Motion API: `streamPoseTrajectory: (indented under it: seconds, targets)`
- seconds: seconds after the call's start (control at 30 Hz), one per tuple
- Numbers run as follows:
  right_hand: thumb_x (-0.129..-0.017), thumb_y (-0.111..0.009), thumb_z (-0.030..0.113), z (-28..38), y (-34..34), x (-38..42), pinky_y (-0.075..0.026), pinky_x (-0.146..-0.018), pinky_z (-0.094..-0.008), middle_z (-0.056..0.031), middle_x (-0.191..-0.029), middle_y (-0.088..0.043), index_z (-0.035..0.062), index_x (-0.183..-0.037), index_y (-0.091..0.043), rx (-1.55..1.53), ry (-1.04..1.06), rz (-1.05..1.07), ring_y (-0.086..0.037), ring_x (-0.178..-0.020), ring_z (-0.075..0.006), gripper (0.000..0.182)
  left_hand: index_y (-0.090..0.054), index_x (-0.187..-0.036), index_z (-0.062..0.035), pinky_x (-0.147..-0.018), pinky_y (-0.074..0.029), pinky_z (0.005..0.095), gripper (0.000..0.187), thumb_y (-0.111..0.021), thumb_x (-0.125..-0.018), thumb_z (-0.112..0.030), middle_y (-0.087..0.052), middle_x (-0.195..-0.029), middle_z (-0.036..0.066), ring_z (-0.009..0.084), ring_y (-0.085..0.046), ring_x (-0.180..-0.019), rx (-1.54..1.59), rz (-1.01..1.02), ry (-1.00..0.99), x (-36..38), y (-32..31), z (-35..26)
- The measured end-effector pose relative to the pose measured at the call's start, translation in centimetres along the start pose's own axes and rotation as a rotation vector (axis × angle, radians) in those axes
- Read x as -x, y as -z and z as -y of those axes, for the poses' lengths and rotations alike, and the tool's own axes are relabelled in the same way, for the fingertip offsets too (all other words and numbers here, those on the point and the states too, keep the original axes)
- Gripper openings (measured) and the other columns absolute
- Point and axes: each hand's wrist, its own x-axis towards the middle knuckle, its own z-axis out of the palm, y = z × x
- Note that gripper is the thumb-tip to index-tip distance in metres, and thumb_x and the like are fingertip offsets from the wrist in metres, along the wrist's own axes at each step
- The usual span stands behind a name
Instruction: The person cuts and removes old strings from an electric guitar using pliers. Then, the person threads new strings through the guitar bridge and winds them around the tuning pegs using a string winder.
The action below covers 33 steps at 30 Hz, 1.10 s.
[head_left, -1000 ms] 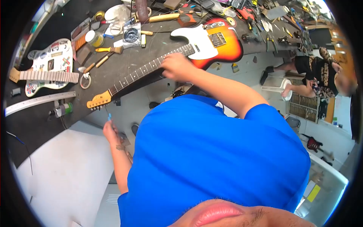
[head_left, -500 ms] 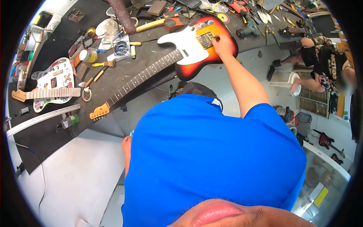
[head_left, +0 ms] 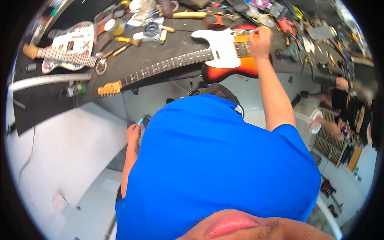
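Note:
A sunburst electric guitar [head_left: 230, 73] with a white pickguard [head_left: 221, 54] lies face up on the dark workbench. Its neck [head_left: 168, 68] points left to a pale wooden headstock [head_left: 109, 89]. Over the body, beside the metal bridge [head_left: 242, 49], is my right hand [head_left: 261, 43]. Its fingers are curled together near the control area, and whatever they grip is hidden. Low at my left side, away from the bench, my left hand [head_left: 133, 133] is closed around a small light-blue object [head_left: 140, 121] that sticks up from the fingers.
A stickered guitar body with neck [head_left: 70, 48] lies at the left. Brushes [head_left: 130, 41], a jar [head_left: 115, 27], a hammer [head_left: 190, 15] and pliers [head_left: 307, 64] clutter the bench. Another person [head_left: 354, 108] sits at the right.
My view has shifted, so the bench appears higher. The right hand has gone from the bridge towards the guitar's control area. More of my left hand and its light-blue object shows.

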Motion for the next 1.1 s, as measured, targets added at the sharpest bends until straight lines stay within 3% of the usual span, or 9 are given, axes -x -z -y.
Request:
streamPoseTrajectory:
  seconds: [0.2, 0.3, 0.43, 0.57, 0.73, 0.8, 0.9, 0.93, 1.1]
  targets:
    - [-0.085, -0.068, 0.006, 11.0, 1.8, -13.6, -0.054, -0.080, -0.0410, -0.0123, -0.096, -0.068, 0.0022, -0.089, -0.062, -0.268, 0.249, -0.167, -0.066, -0.087, -0.0315, 0.008, -0.074, -0.095, 0.0002, -0.049, -0.036, 0.0285, 0.021, -0.072, -0.092, -0.021, -0.061, -0.068, 0.000, 0.0089, -0.048, -0.053, -0.001, -0.079, -0.046, 0.0, -1.9, 4.6]
    - [-0.081, -0.068, 0.001, 17.4, 1.8, -16.9, -0.051, -0.071, -0.0424, -0.0170, -0.094, -0.061, 0.0014, -0.093, -0.064, -0.494, 0.055, 0.035, -0.062, -0.079, -0.0333, 0.014, -0.073, -0.095, 0.0000, -0.049, -0.036, 0.0275, 0.021, -0.072, -0.093, -0.021, -0.060, -0.067, -0.002, 0.0079, -0.049, -0.054, 0.207, -0.062, 0.070, 0.0, -2.5, 5.2]
    - [-0.085, -0.063, 0.001, 25.4, -2.0, -19.2, -0.050, -0.071, -0.0406, -0.0173, -0.095, -0.058, 0.0007, -0.091, -0.058, -0.605, 0.230, 0.055, -0.059, -0.078, -0.0326, 0.008, -0.073, -0.097, -0.0016, -0.049, -0.034, 0.0253, 0.018, -0.071, -0.094, -0.019, -0.057, -0.065, -0.004, 0.0057, -0.048, -0.054, 0.430, -0.127, 0.119, 0.0, -4.0, 6.1]
    - [-0.086, -0.063, 0.003, 33.2, -7.4, -18.2, -0.048, -0.071, -0.0454, -0.0207, -0.088, -0.056, -0.0004, -0.091, -0.056, -0.696, 0.294, 0.223, -0.059, -0.079, -0.0379, 0.010, -0.069, -0.098, -0.0041, -0.045, -0.030, 0.0227, 0.014, -0.070, -0.096, -0.018, -0.054, -0.066, -0.005, 0.0037, -0.043, -0.052, 0.467, -0.170, 0.197, 1.4, -5.5, 7.6]
    - [-0.094, -0.063, 0.012, 42.1, -15.2, -12.0, -0.049, -0.076, -0.0504, -0.0271, -0.087, -0.063, -0.0018, -0.093, -0.057, -0.665, 0.169, 0.639, -0.062, -0.084, -0.0469, 0.015, -0.071, -0.090, -0.0033, -0.050, -0.033, 0.0249, 0.017, -0.070, -0.095, -0.020, -0.054, -0.065, -0.005, 0.0051, -0.045, -0.054, 0.698, -0.249, 0.283, 3.4, -8.5, 9.4]
    - [-0.087, -0.069, 0.009, 45.1, -18.1, -9.0, -0.054, -0.078, -0.0404, -0.0123, -0.096, -0.069, 0.0006, -0.092, -0.064, -0.682, 0.126, 0.826, -0.067, -0.083, -0.0318, 0.011, -0.071, -0.090, -0.0026, -0.051, -0.033, 0.0253, 0.018, -0.069, -0.095, -0.020, -0.054, -0.065, -0.005, 0.0057, -0.046, -0.055, 0.722, -0.251, 0.294, 3.6, -9.8, 10.7]
    - [-0.089, -0.070, 0.013, 49.0, -21.6, -4.6, -0.056, -0.076, -0.0419, -0.0122, -0.095, -0.070, 0.0014, -0.095, -0.069, -0.761, 0.185, 0.856, -0.068, -0.081, -0.0326, 0.013, -0.072, -0.093, -0.0012, -0.055, -0.036, 0.0273, 0.019, -0.070, -0.094, -0.020, -0.056, -0.067, -0.004, 0.0061, -0.046, -0.059, 0.734, -0.275, 0.322, 3.2, -11.2, 11.7]
    - [-0.094, -0.064, 0.011, 50.3, -22.1, -3.9, -0.050, -0.078, -0.0501, -0.0264, -0.090, -0.064, -0.0016, -0.095, -0.059, -0.796, 0.314, 0.833, -0.063, -0.086, -0.0465, 0.013, -0.072, -0.094, -0.0011, -0.055, -0.036, 0.0277, 0.020, -0.070, -0.094, -0.020, -0.056, -0.067, -0.004, 0.0062, -0.047, -0.060, 0.717, -0.265, 0.330, 3.2, -11.2, 11.8]
    - [-0.091, -0.066, 0.008, 54.8, -23.4, -0.8, -0.052, -0.081, -0.0485, -0.0228, -0.092, -0.065, -0.0008, -0.095, -0.067, -0.838, 0.503, 0.812, -0.064, -0.092, -0.0432, 0.010, -0.073, -0.097, -0.0017, -0.056, -0.037, 0.0279, 0.021, -0.071, -0.094, -0.022, -0.057, -0.069, -0.004, 0.0069, -0.048, -0.062, 0.721, -0.278, 0.271, 1.8, -10.9, 12.4]
